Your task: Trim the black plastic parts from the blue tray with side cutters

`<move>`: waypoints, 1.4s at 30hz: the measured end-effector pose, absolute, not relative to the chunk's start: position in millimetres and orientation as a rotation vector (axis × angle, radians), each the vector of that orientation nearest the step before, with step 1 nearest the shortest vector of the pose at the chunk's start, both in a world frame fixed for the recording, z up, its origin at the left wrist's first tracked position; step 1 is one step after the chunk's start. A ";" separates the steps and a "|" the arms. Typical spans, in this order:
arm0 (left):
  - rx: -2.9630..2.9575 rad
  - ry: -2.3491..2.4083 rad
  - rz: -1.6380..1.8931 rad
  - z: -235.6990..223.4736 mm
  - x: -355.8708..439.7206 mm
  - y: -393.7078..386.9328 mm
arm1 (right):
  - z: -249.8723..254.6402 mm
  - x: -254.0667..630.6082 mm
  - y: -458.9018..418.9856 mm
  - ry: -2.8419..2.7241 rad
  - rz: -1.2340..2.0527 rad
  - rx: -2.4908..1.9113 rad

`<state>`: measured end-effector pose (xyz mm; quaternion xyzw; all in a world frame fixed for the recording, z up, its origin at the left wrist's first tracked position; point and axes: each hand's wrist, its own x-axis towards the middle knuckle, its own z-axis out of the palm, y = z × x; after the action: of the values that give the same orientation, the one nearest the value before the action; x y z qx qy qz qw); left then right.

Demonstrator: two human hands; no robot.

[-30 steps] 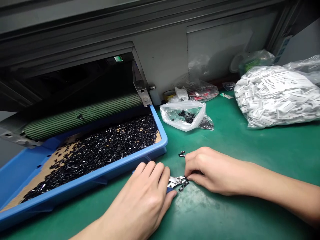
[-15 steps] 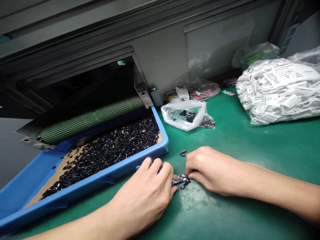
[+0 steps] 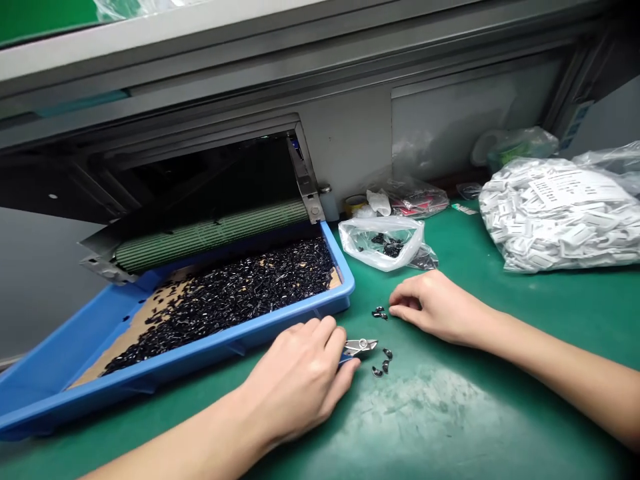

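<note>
My left hand (image 3: 313, 373) is closed around the blue handles of small cutting pliers (image 3: 361, 346), whose metal jaws point right over the green table. Just past the jaw tips lie a few small, curved, shiny black parts (image 3: 385, 365). My right hand (image 3: 430, 307) hovers low over the table, fingers curled and fingertips drawn close together. Right beside those fingertips is a second small cluster of black parts (image 3: 380, 312). Whether a part is between the fingertips is too small to make out.
A blue tray (image 3: 280, 323) with many black parts stands at left, under a green ribbed roller (image 3: 215, 233). Behind my right hand is an open plastic bag (image 3: 383, 257) with black parts. A large bag of white parts (image 3: 565, 220) sits at right.
My right hand has moved away from the plier jaws, up to the farther cluster, which now shows one more black part. My left hand still holds the pliers. The view has shifted slightly.
</note>
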<state>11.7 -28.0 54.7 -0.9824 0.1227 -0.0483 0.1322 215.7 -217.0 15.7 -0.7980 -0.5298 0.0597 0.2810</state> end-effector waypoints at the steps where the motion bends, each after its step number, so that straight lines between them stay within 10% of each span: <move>1: -2.878 0.324 -0.139 52.9 9.0 -26.9 | 14.5 214.2 -215.9 -1.430 0.148 -2.132; 42: -2.935 0.257 -0.071 42.0 8.5 -39.9 | 21.5 193.5 -220.8 -1.726 0.394 -1.809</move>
<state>8.5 -39.9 42.0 -0.9912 0.0867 -0.0241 0.0972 193.5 -220.8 21.5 -0.6818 -0.6503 0.1484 0.3004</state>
